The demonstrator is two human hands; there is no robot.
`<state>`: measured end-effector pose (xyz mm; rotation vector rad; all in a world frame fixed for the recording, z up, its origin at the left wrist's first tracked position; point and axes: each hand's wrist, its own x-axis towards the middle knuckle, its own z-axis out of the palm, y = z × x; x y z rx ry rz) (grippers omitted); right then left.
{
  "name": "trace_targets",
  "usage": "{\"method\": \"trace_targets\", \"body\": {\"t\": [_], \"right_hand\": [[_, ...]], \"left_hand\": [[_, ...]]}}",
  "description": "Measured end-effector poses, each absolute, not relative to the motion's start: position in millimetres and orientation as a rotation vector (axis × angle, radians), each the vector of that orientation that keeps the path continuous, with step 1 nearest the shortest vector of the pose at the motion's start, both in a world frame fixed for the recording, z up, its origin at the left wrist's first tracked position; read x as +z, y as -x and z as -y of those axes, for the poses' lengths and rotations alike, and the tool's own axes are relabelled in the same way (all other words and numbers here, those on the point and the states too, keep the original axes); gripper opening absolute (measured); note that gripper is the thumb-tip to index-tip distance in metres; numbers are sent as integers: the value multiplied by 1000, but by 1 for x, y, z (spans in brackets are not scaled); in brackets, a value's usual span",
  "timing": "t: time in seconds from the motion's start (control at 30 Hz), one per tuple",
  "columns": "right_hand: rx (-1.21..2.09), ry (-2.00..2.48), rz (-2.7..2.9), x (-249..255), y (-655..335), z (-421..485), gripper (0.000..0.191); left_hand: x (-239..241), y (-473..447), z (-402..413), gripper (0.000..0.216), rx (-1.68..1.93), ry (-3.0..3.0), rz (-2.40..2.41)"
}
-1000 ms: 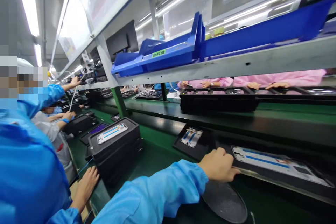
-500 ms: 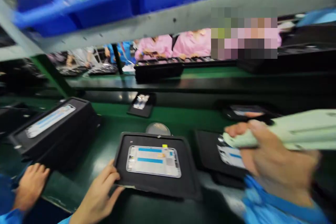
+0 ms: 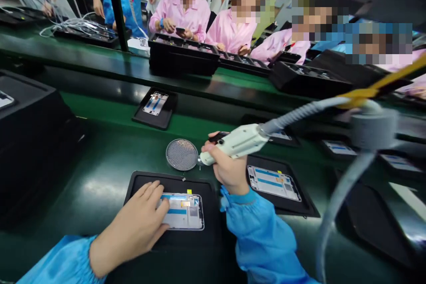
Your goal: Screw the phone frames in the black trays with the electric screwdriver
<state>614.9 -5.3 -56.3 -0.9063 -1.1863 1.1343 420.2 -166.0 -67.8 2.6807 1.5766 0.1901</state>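
Pale green plastic filled the right hand (image 3: 229,168): its fingers were curled tight around the screwdriver (image 3: 238,144), close to the nose, likely for fine control of the tip. That tip pointed left, right at the edge of a round dish (image 3: 182,154); whether they touched, I couldn't tell. And over to the left hand (image 3: 136,222)! It lay draped across the near left part of a phone frame (image 3: 186,222), fingers loosely together, thumb apart at the near edge, pinching nothing that showed, probably just steadying. The frame sat flat in its black tray (image 3: 209,195), whose raised rim presumably kept it from sliding.

Now, the room! Left of the left hand, green counter (image 3: 106,155) stretched as far as a black stack (image 3: 29,111), the widest space around. Right of the right hand it was tighter: a second tray (image 3: 306,206) stood just past the wrist, the forearm crossing between the two. Grey cable (image 3: 296,111) ran off behind the screwdriver, a yellow strap (image 3: 382,84) seemingly bearing it, then hung right of that sleeve, hemming in that side.
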Motion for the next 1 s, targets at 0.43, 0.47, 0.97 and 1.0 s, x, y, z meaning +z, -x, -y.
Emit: {"method": "trace_targets", "body": {"t": [0.43,0.47,0.97,1.0], "right_hand": [[1275,947,1271,-82,-536,-15,23],[1280,958,1272,-82,-535,-14,23],[1280,1025,1277,-80,-532,-9,20],[1276,1017,1271,-78,-533,-9,21]], "left_hand": [[-92,-411,162,51,211,-2597,-1298],[-93,-411,161,51,223,-2596,-1292],[-93,-413,161,48,236,-2576,-1286],[-92,-412,160,48,239,-2567,-1289]]}}
